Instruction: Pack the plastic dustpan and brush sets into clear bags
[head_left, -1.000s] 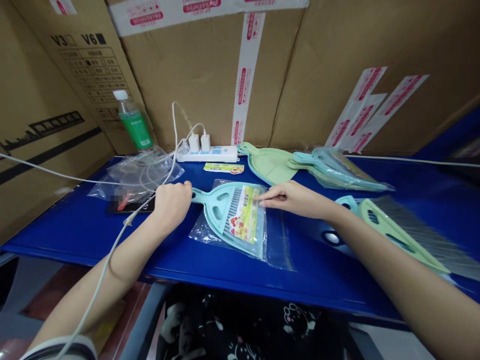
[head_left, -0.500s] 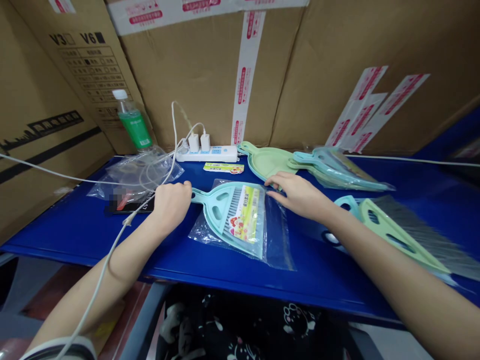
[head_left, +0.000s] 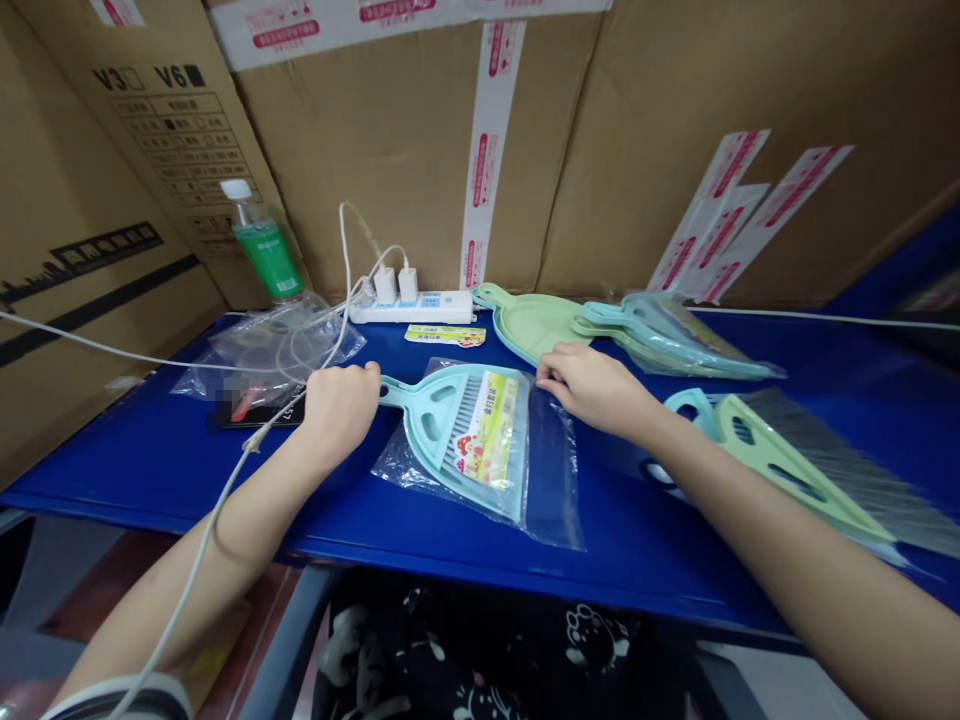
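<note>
A light blue dustpan (head_left: pixel 431 415) with a grey-bristled brush (head_left: pixel 463 425) lies partly inside a clear plastic bag (head_left: pixel 551 480). A yellow-green printed card (head_left: pixel 489 425) sits over the bristles. My left hand (head_left: pixel 341 405) is closed around the end of the dustpan's handle, which sticks out of the bag. My right hand (head_left: pixel 585 385) pinches the far right edge of the bag, fingertips pressed together. Behind it rests a green dustpan (head_left: pixel 536 325), next to another bagged light blue set (head_left: pixel 675 330).
A green brush (head_left: pixel 795 470) lies on the right under my forearm. At the back are a white power strip (head_left: pixel 412 308) with chargers, and a loose card (head_left: pixel 445 336). Crumpled bags (head_left: pixel 255 345), a bottle (head_left: pixel 266 255) and a phone (head_left: pixel 259 412) are on the left; a white cable crosses my left arm.
My right hand's fingers have closed from a looser, spread pose into a pinch at the bag's edge. The left hand keeps its hold on the handle.
</note>
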